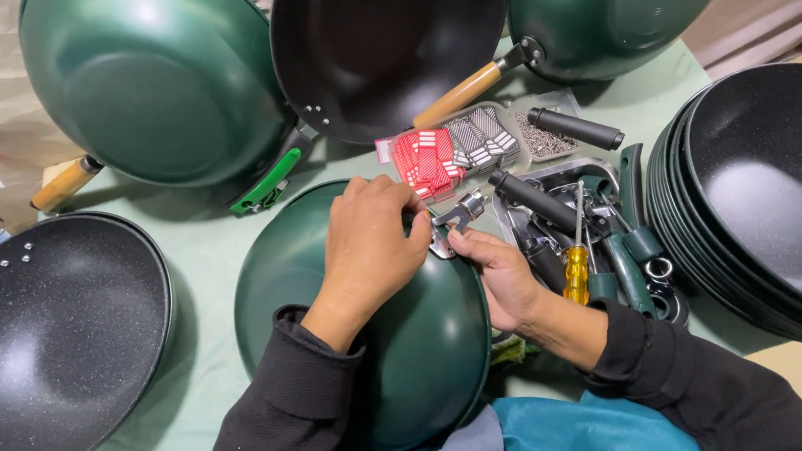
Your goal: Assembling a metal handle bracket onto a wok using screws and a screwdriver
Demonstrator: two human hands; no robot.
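Dark green enamel, smooth and glossy, on the upturned wok [403, 353] lying bottom-up in the middle of the pale green desk [199, 265], rim towards the lap. Left hand [370, 243] draped over the wok's far edge, fingers curled shut against a small metal handle bracket [452, 223] at the rim. Right hand [496, 280] beside it, thumb and forefinger pinched closed on the lower end of the same bracket; grip tight on both sides, no gap visible. Just to the right, a shallow metal tray [601, 169] crowded with black handles, green handle pieces and a yellow-handled screwdriver [576, 272]. Behind the bracket, a clear compartment box [457, 146] with red and grey packets and tiny screws. Further back, two more green woks [152, 83] turned over and one black, matt interior facing up, wooden handles [457, 95] jutting out. Far left, a speckled black pan [40, 344], open side up. Far right, a nested stack of speckled black pans [772, 209].
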